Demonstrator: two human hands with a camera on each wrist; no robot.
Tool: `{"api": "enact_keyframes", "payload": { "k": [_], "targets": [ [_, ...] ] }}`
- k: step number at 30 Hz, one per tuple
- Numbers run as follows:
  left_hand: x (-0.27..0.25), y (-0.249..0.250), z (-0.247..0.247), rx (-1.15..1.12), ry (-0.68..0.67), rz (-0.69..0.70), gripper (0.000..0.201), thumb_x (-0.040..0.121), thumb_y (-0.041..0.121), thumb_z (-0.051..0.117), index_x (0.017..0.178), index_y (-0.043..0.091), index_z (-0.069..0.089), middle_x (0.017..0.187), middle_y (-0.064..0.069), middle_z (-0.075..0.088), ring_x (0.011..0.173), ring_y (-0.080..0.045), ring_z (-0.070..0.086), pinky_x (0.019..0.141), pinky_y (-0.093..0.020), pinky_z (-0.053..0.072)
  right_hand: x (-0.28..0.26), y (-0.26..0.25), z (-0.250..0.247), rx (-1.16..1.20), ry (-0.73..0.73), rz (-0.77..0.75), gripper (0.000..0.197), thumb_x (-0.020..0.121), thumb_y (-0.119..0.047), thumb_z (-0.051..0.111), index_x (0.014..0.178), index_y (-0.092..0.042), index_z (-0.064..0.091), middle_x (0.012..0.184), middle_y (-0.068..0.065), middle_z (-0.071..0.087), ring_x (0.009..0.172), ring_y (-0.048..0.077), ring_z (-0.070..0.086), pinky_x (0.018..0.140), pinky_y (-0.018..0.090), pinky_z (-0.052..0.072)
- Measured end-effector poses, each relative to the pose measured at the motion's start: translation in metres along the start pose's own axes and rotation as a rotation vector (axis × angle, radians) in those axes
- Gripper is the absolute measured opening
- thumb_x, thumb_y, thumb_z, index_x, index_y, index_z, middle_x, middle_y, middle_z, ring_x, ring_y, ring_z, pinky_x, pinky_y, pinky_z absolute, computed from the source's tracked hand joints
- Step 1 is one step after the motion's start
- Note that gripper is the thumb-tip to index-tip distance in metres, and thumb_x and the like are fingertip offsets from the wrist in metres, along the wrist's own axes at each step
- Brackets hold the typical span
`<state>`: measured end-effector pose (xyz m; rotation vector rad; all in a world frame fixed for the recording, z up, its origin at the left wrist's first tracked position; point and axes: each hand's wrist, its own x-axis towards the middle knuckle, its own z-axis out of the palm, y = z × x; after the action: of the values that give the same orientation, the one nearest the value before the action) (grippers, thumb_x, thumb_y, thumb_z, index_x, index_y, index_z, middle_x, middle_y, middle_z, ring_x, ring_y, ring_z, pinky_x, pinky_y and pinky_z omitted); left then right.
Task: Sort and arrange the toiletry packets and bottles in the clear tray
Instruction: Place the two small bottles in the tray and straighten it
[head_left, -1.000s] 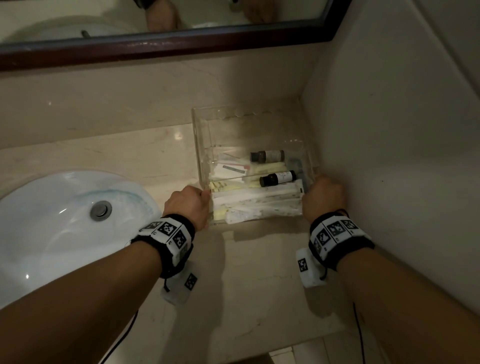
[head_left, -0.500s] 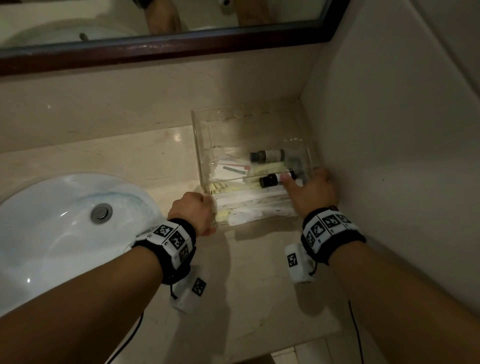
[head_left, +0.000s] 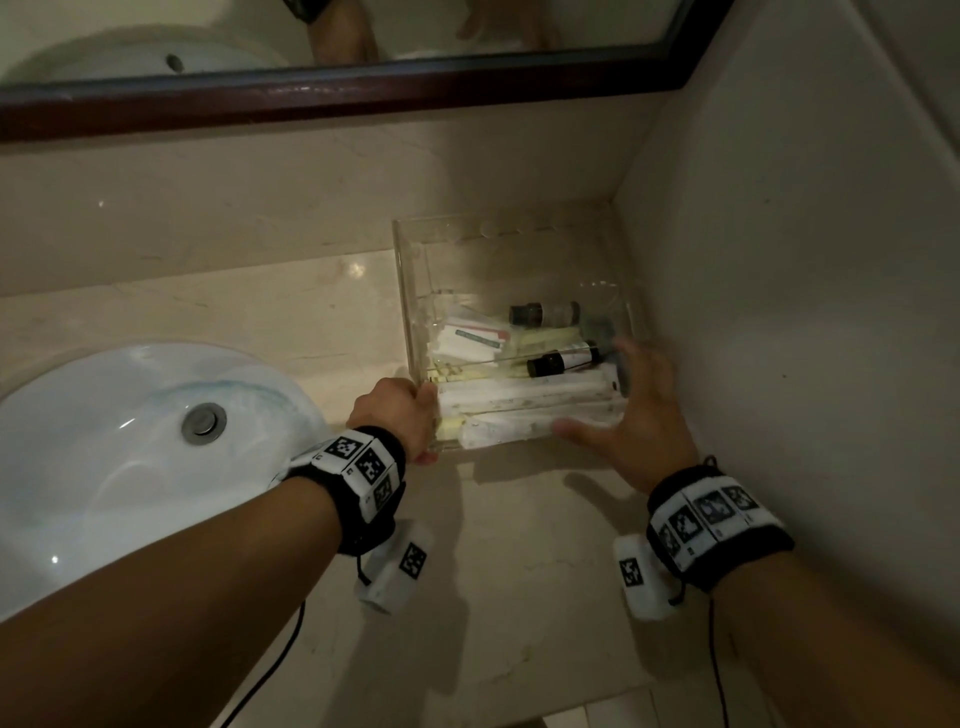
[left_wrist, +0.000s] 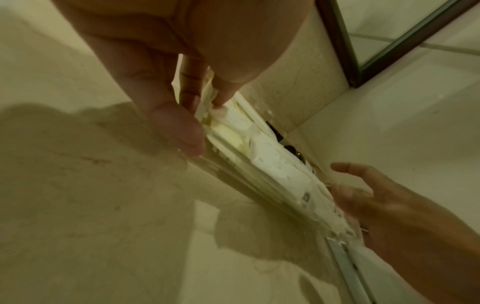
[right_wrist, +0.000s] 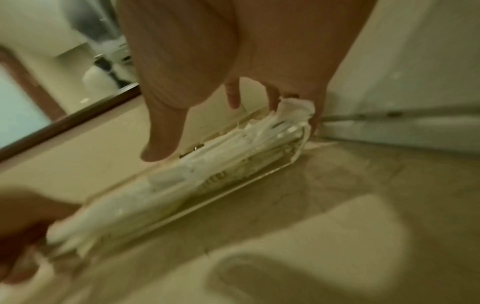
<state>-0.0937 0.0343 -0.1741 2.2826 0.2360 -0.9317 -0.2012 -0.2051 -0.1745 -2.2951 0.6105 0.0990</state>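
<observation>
The clear tray (head_left: 410, 291) stands in the counter's back right corner. It holds two small dark-capped bottles, one at the back (head_left: 545, 313) and one nearer (head_left: 563, 360), lying on flat packets (head_left: 472, 338). Long white packets (head_left: 519, 397) lie along the front wall. My left hand (head_left: 410, 415) pinches the tray's front left corner, thumb (left_wrist: 179, 131) outside the wall. My right hand (head_left: 631, 410) hovers over the front right corner with fingers spread. In the right wrist view its fingertips (right_wrist: 272, 100) touch the crinkled ends of the white packets (right_wrist: 293, 109).
A white sink (head_left: 130, 441) with a metal drain sits left of the tray. The side wall (head_left: 779, 260) runs close along the tray's right side. A dark-framed mirror (head_left: 363, 98) hangs above the backsplash. Beige counter (head_left: 519, 571) lies in front of the tray.
My right hand let go of the tray's front right corner, reached toward the nearer bottle, then drew back and spread open. The left hand kept its hold on the left corner.
</observation>
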Motion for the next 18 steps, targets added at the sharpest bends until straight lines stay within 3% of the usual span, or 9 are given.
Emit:
{"api": "enact_keyframes", "payload": {
  "k": [2,5,9,12,15,18],
  "targets": [
    [0.002,0.000,0.000,0.004,0.004,0.003,0.040,0.101,0.040,0.044,0.088,0.009,0.066,0.087,-0.014,0.073,0.062,-0.032,0.073,0.061,-0.036,0.062,-0.006,0.005,0.001,-0.111,-0.023,-0.143,0.092,0.051,-0.067,0.079,0.130,-0.041,0.041,0.149,-0.001,0.021,0.127,0.027,0.040,0.101,0.047,0.046],
    [0.002,0.001,0.000,-0.006,0.013,-0.005,0.040,0.100,0.039,0.045,0.082,0.009,0.065,0.085,-0.015,0.074,0.062,-0.034,0.073,0.067,-0.041,0.063,-0.003,0.015,0.005,-0.299,-0.074,-0.190,0.074,0.058,-0.066,0.075,0.124,-0.042,0.053,0.154,0.000,0.021,0.130,0.035,0.037,0.101,0.052,0.044],
    [0.001,0.003,-0.002,-0.046,0.006,-0.018,0.040,0.101,0.039,0.046,0.081,0.010,0.066,0.089,-0.015,0.073,0.057,-0.031,0.073,0.056,-0.033,0.061,0.004,0.021,0.005,-0.370,-0.084,-0.238,0.077,0.067,-0.080,0.048,0.129,-0.036,0.057,0.148,0.003,0.036,0.117,0.040,0.045,0.092,0.055,0.047],
    [0.001,0.004,-0.001,-0.094,0.009,-0.031,0.040,0.100,0.041,0.049,0.081,0.010,0.066,0.090,-0.016,0.072,0.058,-0.032,0.073,0.049,-0.031,0.059,0.007,0.024,0.005,-0.478,-0.107,-0.302,0.075,0.074,-0.077,0.043,0.132,-0.031,0.057,0.145,0.009,0.042,0.110,0.046,0.048,0.088,0.057,0.048],
    [0.000,0.004,-0.001,-0.115,0.027,-0.025,0.042,0.100,0.044,0.049,0.077,0.012,0.063,0.089,-0.014,0.071,0.056,-0.029,0.072,0.037,-0.020,0.048,0.010,0.026,0.006,-0.534,-0.097,-0.340,0.072,0.079,-0.076,0.039,0.129,-0.029,0.059,0.141,0.014,0.038,0.106,0.049,0.049,0.084,0.059,0.050],
    [-0.001,0.003,0.001,-0.117,0.026,-0.008,0.044,0.100,0.047,0.047,0.079,0.012,0.063,0.090,-0.013,0.071,0.057,-0.028,0.072,0.035,-0.017,0.045,0.011,0.026,0.006,-0.561,-0.077,-0.358,0.076,0.081,-0.080,0.026,0.129,-0.029,0.057,0.139,0.007,0.026,0.105,0.050,0.050,0.083,0.059,0.050]
  ]
}}
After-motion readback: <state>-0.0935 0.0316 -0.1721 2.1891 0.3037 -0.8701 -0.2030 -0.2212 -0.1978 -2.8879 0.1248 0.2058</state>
